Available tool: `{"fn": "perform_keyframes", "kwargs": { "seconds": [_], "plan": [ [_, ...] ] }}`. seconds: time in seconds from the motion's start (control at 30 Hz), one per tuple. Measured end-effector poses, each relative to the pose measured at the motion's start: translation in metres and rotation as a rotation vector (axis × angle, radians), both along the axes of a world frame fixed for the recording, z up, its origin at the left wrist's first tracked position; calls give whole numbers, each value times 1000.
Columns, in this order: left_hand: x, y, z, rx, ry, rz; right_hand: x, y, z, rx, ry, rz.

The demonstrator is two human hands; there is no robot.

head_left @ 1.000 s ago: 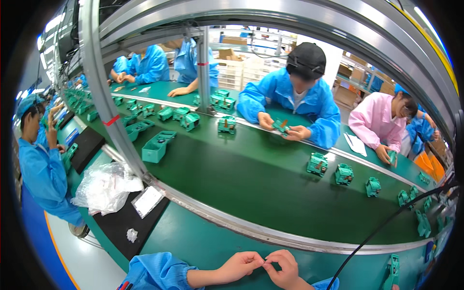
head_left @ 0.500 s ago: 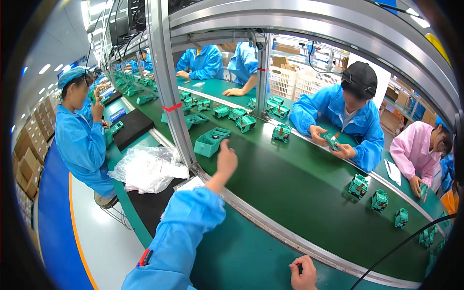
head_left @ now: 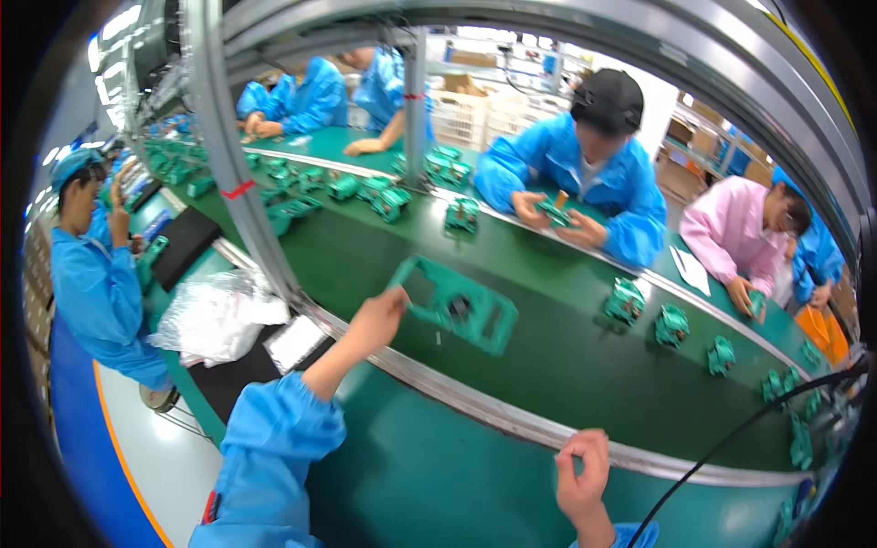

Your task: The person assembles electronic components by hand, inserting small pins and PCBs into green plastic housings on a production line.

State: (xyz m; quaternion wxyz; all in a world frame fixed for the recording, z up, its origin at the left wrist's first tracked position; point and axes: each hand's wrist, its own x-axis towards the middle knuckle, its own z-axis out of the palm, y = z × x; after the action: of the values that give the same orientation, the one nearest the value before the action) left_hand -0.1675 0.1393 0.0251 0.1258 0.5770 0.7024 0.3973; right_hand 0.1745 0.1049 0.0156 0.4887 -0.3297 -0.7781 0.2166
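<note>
My left hand [head_left: 370, 324] is closed on the left end of a green plastic housing [head_left: 466, 310], gripping its edge between thumb and fingers. The housing is long and box-like, with a rectangular cutout and a round dark part on its face. It is held tilted above the dark green conveyor belt [head_left: 512, 384]. Lower right, my right hand [head_left: 583, 470] is loosely curled, with nothing visible in it, above the near rail.
A metal post [head_left: 233, 155] rises left of the belt. Several green assemblies [head_left: 625, 301] sit along the far side, where co-workers handle parts. A clear plastic bag [head_left: 219, 315] lies on the left bench. A black cable [head_left: 731, 429] crosses at lower right.
The housing has come off the belt in my left hand and moved right, nearer to me. My right hand has risen from the lower edge. The whole view has shifted.
</note>
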Motion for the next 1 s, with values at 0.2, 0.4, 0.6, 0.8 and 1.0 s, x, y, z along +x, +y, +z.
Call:
{"fn": "perform_keyframes", "kwargs": {
  "seconds": [0.2, 0.4, 0.6, 0.8, 1.0],
  "plan": [
    [121, -52, -7, -197, 151, -958, 25, -9, 38, 28, -431, 47],
    [147, -51, -14, 94, 321, -950, 39, -16, 31, -53, -724, 94],
    [187, -146, -21, 558, 498, -982, 30, -18, 31, -40, -913, 70],
    [199, -178, -54, 255, 512, -1012, 16, -15, 30, -13, -1054, 68],
    [199, -176, -56, 263, 500, -1001, 8, -12, 26, 15, -1063, 35]
  ]
}}
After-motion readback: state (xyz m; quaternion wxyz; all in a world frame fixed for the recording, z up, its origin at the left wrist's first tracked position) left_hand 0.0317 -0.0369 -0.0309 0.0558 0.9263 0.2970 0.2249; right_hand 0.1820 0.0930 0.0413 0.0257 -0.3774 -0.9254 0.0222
